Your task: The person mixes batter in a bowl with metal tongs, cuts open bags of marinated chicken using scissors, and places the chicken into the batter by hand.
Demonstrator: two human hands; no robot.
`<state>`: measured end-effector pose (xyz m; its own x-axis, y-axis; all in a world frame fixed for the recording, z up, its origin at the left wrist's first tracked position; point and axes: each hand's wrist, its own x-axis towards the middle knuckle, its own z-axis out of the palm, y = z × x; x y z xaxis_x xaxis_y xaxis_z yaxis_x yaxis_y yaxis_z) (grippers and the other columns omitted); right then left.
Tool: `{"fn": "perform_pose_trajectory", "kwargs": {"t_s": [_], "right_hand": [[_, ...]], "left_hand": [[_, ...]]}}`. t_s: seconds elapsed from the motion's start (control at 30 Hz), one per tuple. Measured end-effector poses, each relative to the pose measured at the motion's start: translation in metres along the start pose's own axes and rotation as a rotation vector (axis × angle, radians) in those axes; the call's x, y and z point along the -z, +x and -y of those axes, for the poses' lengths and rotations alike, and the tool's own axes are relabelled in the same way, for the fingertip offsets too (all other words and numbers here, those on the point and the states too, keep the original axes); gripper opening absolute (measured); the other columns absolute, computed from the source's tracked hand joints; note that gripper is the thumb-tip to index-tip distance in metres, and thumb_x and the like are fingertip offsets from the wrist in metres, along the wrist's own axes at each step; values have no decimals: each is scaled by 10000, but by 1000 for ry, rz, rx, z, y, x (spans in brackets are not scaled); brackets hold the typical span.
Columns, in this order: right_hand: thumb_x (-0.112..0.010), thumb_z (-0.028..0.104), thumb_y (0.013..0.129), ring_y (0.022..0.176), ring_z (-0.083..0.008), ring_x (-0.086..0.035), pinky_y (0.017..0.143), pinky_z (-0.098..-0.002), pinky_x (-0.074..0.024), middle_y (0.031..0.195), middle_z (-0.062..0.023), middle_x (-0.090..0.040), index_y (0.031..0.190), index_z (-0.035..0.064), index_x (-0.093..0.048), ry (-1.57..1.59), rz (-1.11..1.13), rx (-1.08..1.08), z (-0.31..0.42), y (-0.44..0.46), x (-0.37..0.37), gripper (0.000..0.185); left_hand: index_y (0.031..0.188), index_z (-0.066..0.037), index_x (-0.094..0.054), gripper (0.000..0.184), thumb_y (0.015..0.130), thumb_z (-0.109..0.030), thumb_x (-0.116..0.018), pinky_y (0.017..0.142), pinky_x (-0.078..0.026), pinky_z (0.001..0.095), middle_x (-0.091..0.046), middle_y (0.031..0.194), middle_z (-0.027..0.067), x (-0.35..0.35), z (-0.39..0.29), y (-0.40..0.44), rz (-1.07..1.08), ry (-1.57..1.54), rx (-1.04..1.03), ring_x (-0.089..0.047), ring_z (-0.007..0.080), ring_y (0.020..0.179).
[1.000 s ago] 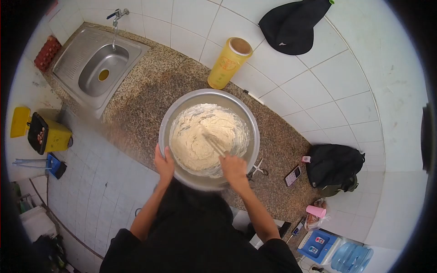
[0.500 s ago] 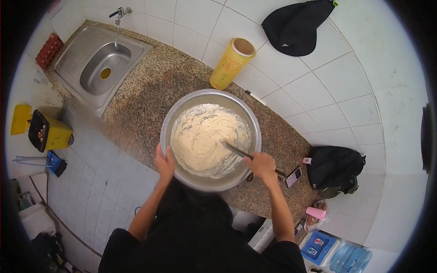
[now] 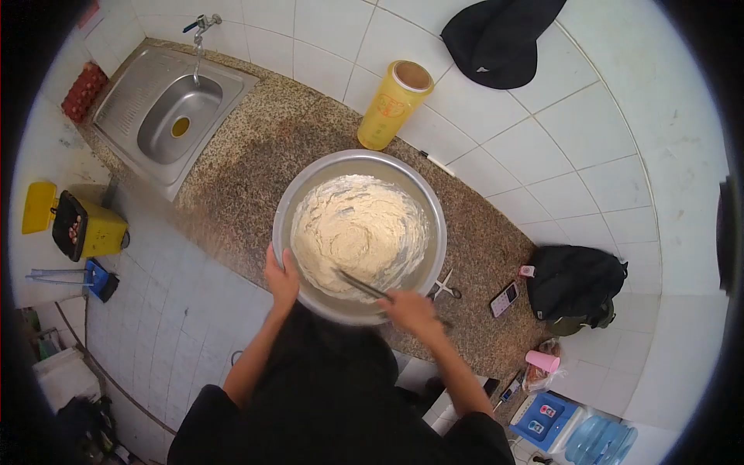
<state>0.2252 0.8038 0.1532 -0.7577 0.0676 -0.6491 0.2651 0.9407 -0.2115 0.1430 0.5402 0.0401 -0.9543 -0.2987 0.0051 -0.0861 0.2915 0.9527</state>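
Observation:
A wide metal bowl (image 3: 438, 225) stands on the speckled stone counter, with pale, thick batter (image 3: 349, 232) spread over its bottom and smeared up its sides. My left hand (image 3: 282, 277) grips the bowl's rim at the near left, thumb on top and fingers along the outer wall. My right hand (image 3: 412, 311) is closed round the handle of a dark, long, thin utensil (image 3: 363, 285). Its far end sits in the batter near the bowl's near side; the shape of that end is hidden. A pair of scissors (image 3: 444, 288) lies just right of the bowl.
Behind the bowl stands a yellow roll (image 3: 385, 108) by a marker (image 3: 439, 163). A steel sink (image 3: 167, 124) is at the far left. To the right are a phone (image 3: 504, 299), a black bag (image 3: 577, 283) and a pink cup (image 3: 542, 360). A black cap (image 3: 496, 46) hangs above.
My right hand has swept left and toward me with the utensil, whose tip moved from the batter's right side to its near side. The scissors now show fully. My left hand stays on the rim.

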Motion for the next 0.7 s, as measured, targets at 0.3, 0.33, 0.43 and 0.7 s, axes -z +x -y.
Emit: {"fn": "perform_pose_trajectory", "kwargs": {"t_s": [0.3, 0.33, 0.43, 0.7], "right_hand": [[-532, 382, 983, 784, -390, -694, 719, -502, -542, 824, -194, -702, 995, 62, -670, -17, -505, -140, -30, 59, 19, 349], [-519, 365, 993, 752, -392, -692, 694, -502, -546, 801, -198, -696, 985, 55, -658, -49, -535, -91, -18, 73, 4, 340], [-511, 406, 990, 781, -407, -682, 707, -502, -546, 808, -208, -686, 1020, 61, -650, -49, -359, 39, 24, 72, -36, 373], [-554, 442, 948, 893, -395, -684, 780, -516, -526, 885, -231, -696, 1148, 150, -713, -32, -116, 18, -47, 1, 32, 389]], "left_hand": [[1273, 50, -562, 340, 995, -143, -530, 917, -485, 373, -692, 1114, 195, -1, -7, 2, 17, -74, -3, -667, 280, 1022], [1283, 63, -550, 352, 995, -139, -537, 924, -486, 374, -686, 1123, 208, -1, -3, 0, 19, -66, -5, -662, 282, 1036], [1303, 91, -526, 380, 994, -129, -551, 937, -489, 378, -673, 1143, 235, -2, 6, 4, 8, -44, -14, -653, 285, 1065], [1283, 82, -540, 362, 985, -123, -554, 914, -497, 390, -675, 1136, 239, 1, -4, -1, -7, 43, -18, -664, 306, 1039]]}}
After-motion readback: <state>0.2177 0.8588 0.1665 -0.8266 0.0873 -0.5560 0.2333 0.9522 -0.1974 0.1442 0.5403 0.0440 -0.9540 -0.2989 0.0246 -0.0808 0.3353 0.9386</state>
